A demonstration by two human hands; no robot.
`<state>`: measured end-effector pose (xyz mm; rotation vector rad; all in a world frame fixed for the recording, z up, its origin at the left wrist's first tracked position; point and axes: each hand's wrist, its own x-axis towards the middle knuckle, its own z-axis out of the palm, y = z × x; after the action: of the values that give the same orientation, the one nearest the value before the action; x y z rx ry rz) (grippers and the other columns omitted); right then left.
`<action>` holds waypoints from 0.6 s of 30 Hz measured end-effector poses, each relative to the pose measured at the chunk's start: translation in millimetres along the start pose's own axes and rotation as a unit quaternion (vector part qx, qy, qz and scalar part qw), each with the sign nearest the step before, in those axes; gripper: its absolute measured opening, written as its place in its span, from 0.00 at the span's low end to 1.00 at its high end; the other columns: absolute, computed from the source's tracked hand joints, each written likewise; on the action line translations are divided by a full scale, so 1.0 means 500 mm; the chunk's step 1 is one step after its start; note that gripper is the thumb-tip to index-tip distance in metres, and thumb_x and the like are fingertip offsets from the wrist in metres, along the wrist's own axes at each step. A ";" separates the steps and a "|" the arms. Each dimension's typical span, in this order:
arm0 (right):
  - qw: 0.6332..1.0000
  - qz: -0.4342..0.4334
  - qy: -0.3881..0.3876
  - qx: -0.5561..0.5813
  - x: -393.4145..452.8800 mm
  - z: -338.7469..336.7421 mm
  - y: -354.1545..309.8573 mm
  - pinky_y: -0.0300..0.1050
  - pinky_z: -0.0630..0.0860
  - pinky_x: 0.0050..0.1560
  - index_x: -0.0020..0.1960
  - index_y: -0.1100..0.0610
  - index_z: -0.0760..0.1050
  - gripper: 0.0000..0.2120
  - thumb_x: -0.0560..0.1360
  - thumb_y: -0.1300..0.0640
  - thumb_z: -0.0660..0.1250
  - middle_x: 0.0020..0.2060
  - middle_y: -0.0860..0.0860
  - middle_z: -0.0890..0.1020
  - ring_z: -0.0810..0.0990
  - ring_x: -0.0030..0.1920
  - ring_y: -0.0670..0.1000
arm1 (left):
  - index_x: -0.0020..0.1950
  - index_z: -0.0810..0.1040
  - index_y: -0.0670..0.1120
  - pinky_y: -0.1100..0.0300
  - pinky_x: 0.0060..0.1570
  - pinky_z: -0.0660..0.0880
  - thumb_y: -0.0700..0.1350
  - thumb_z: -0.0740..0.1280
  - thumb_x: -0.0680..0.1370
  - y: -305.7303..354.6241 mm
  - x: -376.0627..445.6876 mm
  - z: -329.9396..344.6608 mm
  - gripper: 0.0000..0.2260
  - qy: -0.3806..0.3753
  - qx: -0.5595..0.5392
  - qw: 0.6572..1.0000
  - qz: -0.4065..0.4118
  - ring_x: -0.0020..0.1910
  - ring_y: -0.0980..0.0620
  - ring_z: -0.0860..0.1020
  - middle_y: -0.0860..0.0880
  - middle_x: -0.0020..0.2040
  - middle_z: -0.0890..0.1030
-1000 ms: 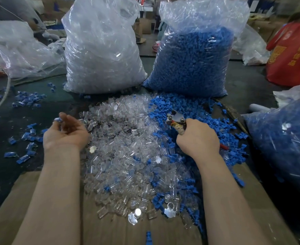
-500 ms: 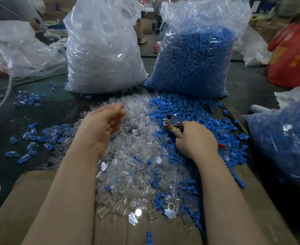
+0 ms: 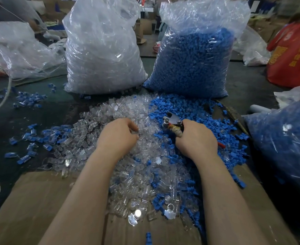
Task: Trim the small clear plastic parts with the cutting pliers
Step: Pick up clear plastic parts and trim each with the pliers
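Picking one piece from the heap of clear plastic parts (image 3: 128, 156) on the worktop (image 3: 22, 200) seems the step now: the left hand (image 3: 118, 136) curls its fingers into the heap, but I cannot tell if it holds one. The right hand (image 3: 196, 138) grips the cutting pliers (image 3: 173, 122) just beside. It is better to take a single piece. Loose blue parts (image 3: 189, 110) mix in, and two full bags (image 3: 101, 50) stand behind.

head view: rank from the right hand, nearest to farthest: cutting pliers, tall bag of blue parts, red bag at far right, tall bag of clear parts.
From the right hand:
1. Metal cutting pliers with wrapped handle, gripped in that hand.
2. Tall clear plastic bag of blue parts, straight ahead.
3. Tall clear plastic bag of clear parts ahead-left and red bag far right: too close to call.
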<state>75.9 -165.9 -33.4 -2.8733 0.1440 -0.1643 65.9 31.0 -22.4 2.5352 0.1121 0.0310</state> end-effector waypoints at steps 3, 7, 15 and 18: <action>0.999 0.003 0.039 0.008 0.000 0.002 0.002 0.45 0.57 0.29 0.44 0.52 0.66 0.08 0.73 0.53 0.65 0.32 0.47 0.67 0.65 0.31 0.51 | 0.58 0.79 0.52 0.60 0.46 0.74 0.44 0.68 0.79 0.006 -0.001 0.008 0.08 -0.006 0.026 0.999 0.029 0.45 0.55 0.77 0.52 0.53 0.81; 0.997 0.002 0.074 0.025 0.004 0.001 0.003 0.45 0.57 0.28 0.45 0.53 0.67 0.09 0.75 0.51 0.66 0.32 0.47 0.67 0.66 0.33 0.53 | 0.64 0.79 0.48 0.59 0.50 0.74 0.44 0.66 0.80 0.007 0.003 0.013 0.13 -0.019 0.055 0.998 0.033 0.47 0.53 0.76 0.48 0.57 0.82; 0.988 -0.020 0.118 0.092 0.004 0.000 0.001 0.45 0.56 0.28 0.42 0.53 0.66 0.07 0.75 0.54 0.63 0.32 0.47 0.69 0.65 0.30 0.47 | 0.49 0.79 0.53 0.56 0.48 0.76 0.43 0.67 0.78 0.004 0.001 0.013 0.04 -0.002 0.050 0.999 0.021 0.48 0.52 0.78 0.53 0.48 0.81; 0.983 -0.026 0.131 0.122 0.003 0.000 0.002 0.45 0.58 0.28 0.42 0.53 0.67 0.06 0.75 0.55 0.63 0.32 0.47 0.71 0.68 0.31 0.49 | 0.46 0.77 0.53 0.55 0.49 0.77 0.42 0.68 0.78 0.003 -0.001 0.013 0.05 -0.004 0.041 0.999 0.027 0.48 0.51 0.79 0.53 0.47 0.81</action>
<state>77.5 -166.8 -33.6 -2.6006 0.0919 -0.5325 65.9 26.0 -27.1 2.6196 0.0435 0.0373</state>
